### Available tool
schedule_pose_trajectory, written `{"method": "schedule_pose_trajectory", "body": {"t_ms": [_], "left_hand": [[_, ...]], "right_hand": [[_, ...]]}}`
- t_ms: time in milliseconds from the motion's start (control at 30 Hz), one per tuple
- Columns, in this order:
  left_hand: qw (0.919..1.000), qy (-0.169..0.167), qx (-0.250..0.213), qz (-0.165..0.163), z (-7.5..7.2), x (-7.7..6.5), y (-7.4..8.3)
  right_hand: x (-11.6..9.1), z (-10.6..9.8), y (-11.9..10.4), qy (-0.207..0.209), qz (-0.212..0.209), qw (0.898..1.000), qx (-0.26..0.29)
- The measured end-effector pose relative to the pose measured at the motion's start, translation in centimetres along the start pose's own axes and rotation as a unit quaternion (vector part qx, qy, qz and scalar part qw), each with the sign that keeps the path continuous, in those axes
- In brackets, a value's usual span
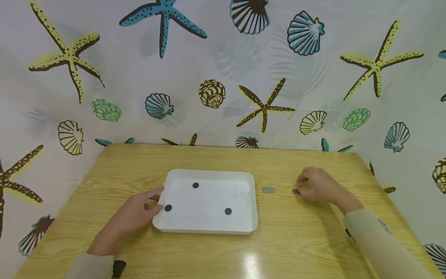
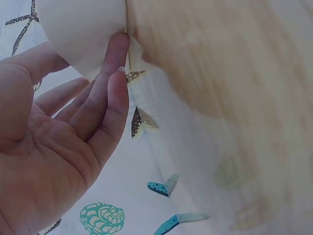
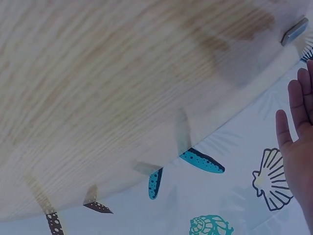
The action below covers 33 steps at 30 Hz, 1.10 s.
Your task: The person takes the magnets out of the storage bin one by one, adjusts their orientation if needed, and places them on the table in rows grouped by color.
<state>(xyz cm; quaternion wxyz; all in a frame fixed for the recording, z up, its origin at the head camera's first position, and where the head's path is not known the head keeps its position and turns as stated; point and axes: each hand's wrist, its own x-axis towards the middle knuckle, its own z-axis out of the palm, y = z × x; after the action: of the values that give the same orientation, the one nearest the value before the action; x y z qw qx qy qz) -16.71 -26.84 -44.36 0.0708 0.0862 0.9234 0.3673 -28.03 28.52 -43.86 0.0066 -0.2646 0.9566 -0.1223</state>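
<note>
A shallow white tray (image 1: 205, 231) lies on the wooden table with three small dark discs on its floor: one near the back (image 1: 196, 185), one at the left (image 1: 168, 208), one toward the front right (image 1: 228, 211). At the tray's left side my left hand (image 1: 134, 213) touches the rim with spread finger and thumb; in the left wrist view its fingers lie against the white wall. My right hand (image 1: 318, 186) is low over a small dark rectangular piece (image 1: 295, 191), partly hidden by the thumb. A grey rectangular piece (image 1: 268, 189) lies between tray and right hand.
The wooden table (image 1: 289, 244) ends at the back against a white cloth (image 1: 195, 131) printed with starfish and shells, which also hangs at both sides. A bright reflection shows on the tabletop near the front.
</note>
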Motion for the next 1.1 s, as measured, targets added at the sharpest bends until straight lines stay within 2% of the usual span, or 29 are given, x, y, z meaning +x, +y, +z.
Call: {"method": "schedule_pose_trajectory", "body": {"t_ms": [367, 867, 1100], "left_hand": [[0.9999, 0.004, 0.009, 0.003, -0.1, 0.0, 0.2], [1.0, -0.001, 0.003, -0.004, -0.1, 0.0, 0.2], [1.0, -0.004, -0.006, 0.0, 0.0, 0.0, 0.0]], "right_hand": [[1.1, -1.3, -2.0, 0.001, -0.021, 1.0, 0.015], [2.1, -1.3, -6.0, 0.011, -0.067, 0.997, 0.037], [2.6, -0.6, -7.9, 0.024, -0.098, 0.993, 0.059]]}}
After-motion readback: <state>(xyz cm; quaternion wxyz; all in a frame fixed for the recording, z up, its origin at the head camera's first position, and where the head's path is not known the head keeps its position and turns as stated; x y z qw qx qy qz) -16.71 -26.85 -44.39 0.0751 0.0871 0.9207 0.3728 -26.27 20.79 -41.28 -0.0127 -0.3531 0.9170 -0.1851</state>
